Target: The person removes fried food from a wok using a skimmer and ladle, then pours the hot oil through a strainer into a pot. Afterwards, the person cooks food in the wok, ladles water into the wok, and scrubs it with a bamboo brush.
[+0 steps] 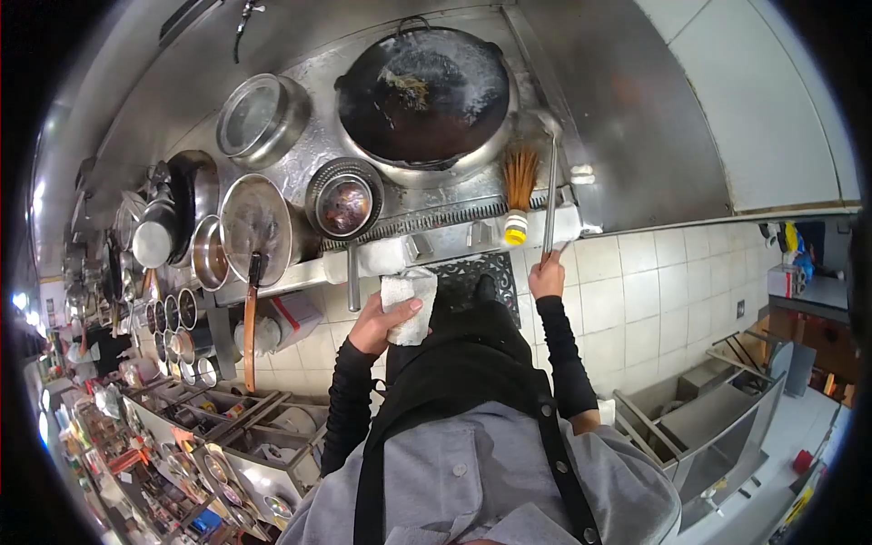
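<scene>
My left hand (381,325) grips a folded white cloth (408,295), thumb across its front, in front of the stove edge. My right hand (547,276) is wrapped around the end of a long-handled metal ladle (551,186). The ladle points away from me; its head, beside the wok's right rim, is blurred. A large dark wok (422,100) sits on the range, with a wet sheen and some pale yellowish residue inside. Left of the ladle lies a bamboo wok brush (519,186) with a yellow-ended handle, bristles toward the wok.
A strainer over a pot (346,204) stands at the stove's front, its handle jutting toward me. Left of it are a wooden-handled pan (257,227) and a round steel pot (261,116). Prep counters (263,445) hold containers behind left; a steel sink unit (718,418) stands right.
</scene>
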Available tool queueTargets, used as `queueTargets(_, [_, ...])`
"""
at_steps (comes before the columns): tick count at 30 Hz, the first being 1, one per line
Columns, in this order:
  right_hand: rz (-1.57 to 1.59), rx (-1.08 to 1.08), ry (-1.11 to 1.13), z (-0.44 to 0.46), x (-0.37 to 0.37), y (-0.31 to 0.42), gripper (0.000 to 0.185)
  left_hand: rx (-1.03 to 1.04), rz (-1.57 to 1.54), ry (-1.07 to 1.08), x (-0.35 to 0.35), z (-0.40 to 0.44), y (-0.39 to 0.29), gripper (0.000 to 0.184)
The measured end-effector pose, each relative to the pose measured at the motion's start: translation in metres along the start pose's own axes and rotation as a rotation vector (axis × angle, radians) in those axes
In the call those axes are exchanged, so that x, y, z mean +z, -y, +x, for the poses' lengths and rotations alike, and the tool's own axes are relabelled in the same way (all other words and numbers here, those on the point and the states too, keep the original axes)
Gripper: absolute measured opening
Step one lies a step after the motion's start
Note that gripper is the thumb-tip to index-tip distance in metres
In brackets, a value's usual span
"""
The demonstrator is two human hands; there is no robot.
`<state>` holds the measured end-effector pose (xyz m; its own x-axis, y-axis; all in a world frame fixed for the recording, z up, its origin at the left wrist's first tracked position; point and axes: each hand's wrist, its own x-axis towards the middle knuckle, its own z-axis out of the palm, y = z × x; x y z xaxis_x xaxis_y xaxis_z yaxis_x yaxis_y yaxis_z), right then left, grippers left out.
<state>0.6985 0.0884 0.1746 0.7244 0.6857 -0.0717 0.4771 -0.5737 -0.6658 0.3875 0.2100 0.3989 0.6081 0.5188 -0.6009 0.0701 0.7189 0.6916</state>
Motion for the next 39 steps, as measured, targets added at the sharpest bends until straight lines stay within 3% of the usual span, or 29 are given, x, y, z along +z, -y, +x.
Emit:
queueTargets(5, [-0.136, 0.123, -0.010, -0.015, 0.041, -0.012, 0.018, 0.004, -0.035, -0.064, -0.021, -0.005, 0.000, 0.041])
queueTargets(6, [-0.203, 0.050, -0.122, -0.011, 0.044, -0.002, 0.021, -0.014, -0.008, -0.059, -0.030, -0.003, -0.001, 0.041])
queueTargets(8, [-0.345, -0.101, -0.349, 0.009, 0.022, 0.062, 0.029, -0.049, 0.036, -0.043, -0.054, 0.008, 0.007, 0.041])
queueTargets(9, [-0.330, -0.026, -0.194, 0.030, 0.045, 0.044, 0.054, -0.075, 0.047, -0.046, -0.062, 0.017, 0.011, 0.037])
queueTargets(10, [-0.134, 0.165, -0.117, 0.053, 0.069, 0.041, 0.057, -0.097, 0.117, -0.036, -0.075, 0.030, 0.025, 0.037])
queueTargets(12, [-0.200, 0.293, 0.065, 0.078, 0.081, 0.047, 0.063, -0.127, 0.259, -0.011, -0.106, 0.065, 0.057, 0.036])
queueTargets(13, [-0.204, 0.214, 0.009, 0.088, 0.091, 0.028, 0.062, -0.011, 0.653, -0.046, -0.114, 0.074, 0.063, 0.037])
queueTargets(14, [-0.086, 0.133, -0.031, 0.104, 0.104, -0.008, 0.062, 0.034, 0.615, -0.034, -0.114, 0.072, 0.061, 0.039])
queueTargets(15, [-0.020, 0.190, -0.050, 0.100, 0.068, 0.023, 0.063, 0.077, 0.623, -0.049, -0.123, 0.075, 0.072, 0.037])
queueTargets(16, [0.360, 0.452, -0.012, 0.097, 0.037, 0.046, 0.055, 0.107, 0.624, -0.063, -0.133, 0.078, 0.085, 0.036])
queueTargets(17, [0.577, 0.364, -0.063, 0.084, -0.006, 0.097, 0.045, 0.043, 0.496, -0.019, -0.138, 0.075, 0.086, 0.036])
queueTargets(19, [0.335, -0.076, -0.099, 0.094, -0.050, 0.126, 0.040, -0.097, 0.391, -0.029, -0.153, 0.071, 0.099, 0.036])
queueTargets(20, [0.379, 0.037, -0.023, 0.084, -0.082, 0.207, 0.040, -0.159, 0.357, -0.031, -0.161, 0.073, 0.101, 0.036])
queueTargets(23, [0.217, -0.525, 0.086, 0.155, -0.054, 0.266, 0.041, -0.088, 0.436, -0.074, -0.158, 0.072, 0.091, 0.040])
queueTargets(25, [-0.040, -0.629, 0.268, 0.215, -0.004, 0.258, 0.041, -0.031, 0.532, -0.112, -0.147, 0.073, 0.072, 0.043])
queueTargets(26, [-0.199, -0.524, 0.364, 0.238, 0.023, 0.260, 0.039, -0.001, 0.501, -0.148, -0.141, 0.072, 0.062, 0.043])
queueTargets(28, [-0.169, -0.506, 0.229, 0.297, 0.079, 0.254, 0.036, 0.056, 0.439, -0.225, -0.130, 0.074, 0.050, 0.042])
queueTargets(32, [0.144, -0.388, 0.081, 0.331, 0.174, 0.298, 0.037, 0.003, 0.025, -0.276, -0.110, 0.083, 0.039, 0.039])
queueTargets(35, [0.456, -0.185, 0.380, 0.270, 0.194, 0.308, 0.045, 0.034, -0.200, -0.298, -0.073, 0.076, 0.007, 0.039])
queueTargets(36, [0.387, -0.219, 0.460, 0.248, 0.176, 0.303, 0.045, 0.047, -0.210, -0.325, -0.067, 0.074, 0.000, 0.040])
queueTargets(37, [0.417, -0.428, 0.424, 0.231, 0.157, 0.287, 0.044, 0.063, -0.221, -0.353, -0.062, 0.074, -0.005, 0.041])
queueTargets(39, [0.100, -0.404, 0.531, 0.224, 0.085, 0.276, 0.039, 0.074, -0.230, -0.399, -0.057, 0.067, -0.012, 0.043])
